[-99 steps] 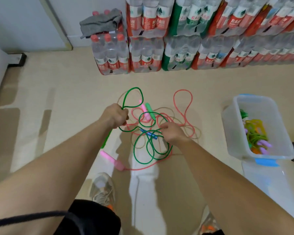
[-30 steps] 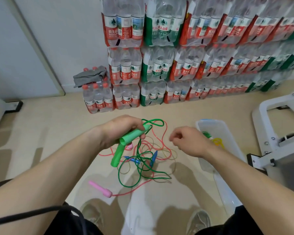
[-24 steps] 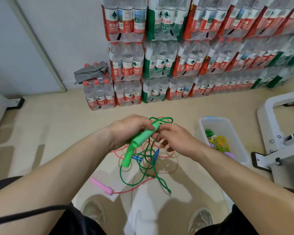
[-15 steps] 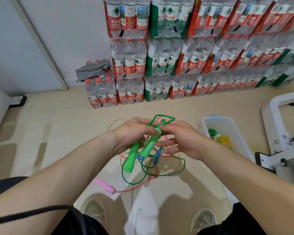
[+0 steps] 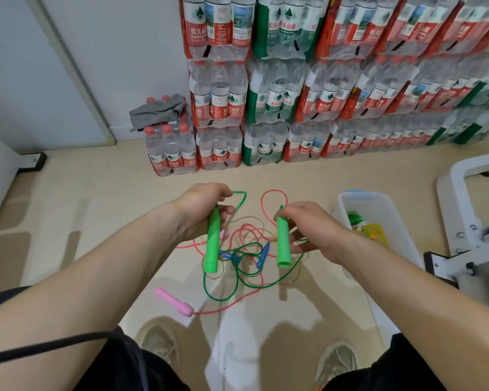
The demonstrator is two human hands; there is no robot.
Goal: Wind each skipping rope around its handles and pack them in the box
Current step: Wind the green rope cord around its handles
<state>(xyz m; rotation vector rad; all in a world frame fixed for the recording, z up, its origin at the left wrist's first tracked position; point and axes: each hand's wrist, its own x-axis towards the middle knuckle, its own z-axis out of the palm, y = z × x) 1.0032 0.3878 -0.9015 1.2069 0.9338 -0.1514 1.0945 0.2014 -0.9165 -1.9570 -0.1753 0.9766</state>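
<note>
Even, fairly bright indoor light is filling the room, laying soft shadows and a pale glare across the floor (image 5: 76,210). The wide lens is bowing the water-bottle packs (image 5: 277,94) near the edges.

Bare forearms (image 5: 110,277) lead to the left hand (image 5: 206,204) and right hand (image 5: 311,230). A black garment (image 5: 130,368) covers both thighs along the bottom edge. Pale grey mesh trainers (image 5: 158,344) show between them. A thin black cable (image 5: 40,348) crosses the lower left.
</note>
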